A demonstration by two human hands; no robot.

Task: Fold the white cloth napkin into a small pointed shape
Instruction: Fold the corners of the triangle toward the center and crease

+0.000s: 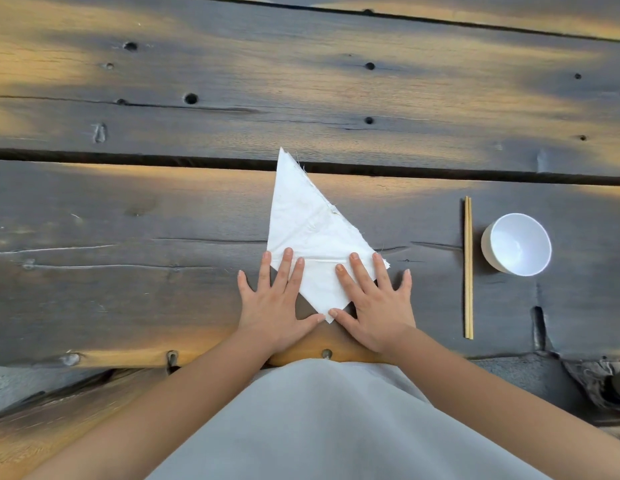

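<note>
Hands flat, fingers spread: left hand (274, 299) and right hand (374, 299) press the near corner of the white napkin (308, 230) | napkin folded to a kite shape on the plank table (128, 271), tip pointing away | chopsticks (468, 268) and white bowl (516, 243) to the right, apart from the cloth

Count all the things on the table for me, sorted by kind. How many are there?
Napkin: 1
Bowl: 1
Chopsticks: 2
Hands, left and right, flat on the napkin: 2
Total: 6
</note>
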